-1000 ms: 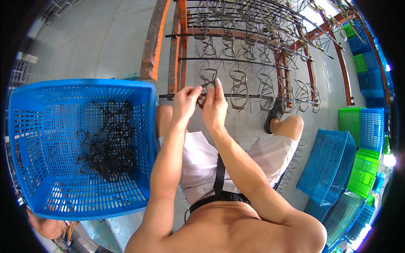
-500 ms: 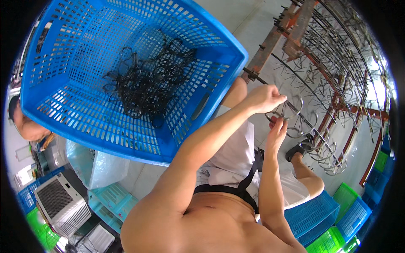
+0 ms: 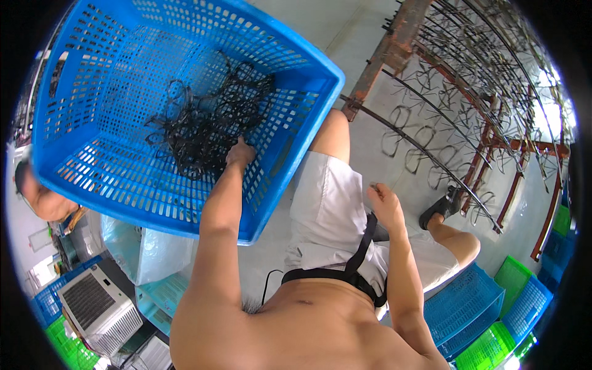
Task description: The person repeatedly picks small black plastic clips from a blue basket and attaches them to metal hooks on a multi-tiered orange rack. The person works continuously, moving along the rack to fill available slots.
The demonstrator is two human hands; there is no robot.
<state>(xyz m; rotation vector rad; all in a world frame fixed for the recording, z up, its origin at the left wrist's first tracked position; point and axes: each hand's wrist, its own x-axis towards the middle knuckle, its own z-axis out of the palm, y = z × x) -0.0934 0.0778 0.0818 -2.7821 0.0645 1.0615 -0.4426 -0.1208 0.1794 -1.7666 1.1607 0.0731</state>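
My left hand [image 3: 240,154] reaches down into a large blue plastic basket [image 3: 271,198], at the near edge of a tangled heap of thin black looped pieces [image 3: 206,126]. Its fingertips merge with the heap, so their grip is hidden. Above my lap, my right hand [image 3: 386,206] is raised with its fingers curled in, and nothing shows in them. Beyond it to the right, several similar looped pieces [image 3: 425,142] hang along a thin dark rod [image 3: 394,129] of a rack.
The rusty brown rack [image 3: 404,46] with many rods and hanging pieces fills the far right. Blue crates [image 3: 462,302] and green crates [image 3: 487,351] stand at lower right. A white cooler unit [image 3: 102,302] is at lower left. Another person [image 3: 46,194] is at far left.
My left hand has left the looped piece at the rod and swung left into the basket. My right hand has drawn back from the rod toward my lap.
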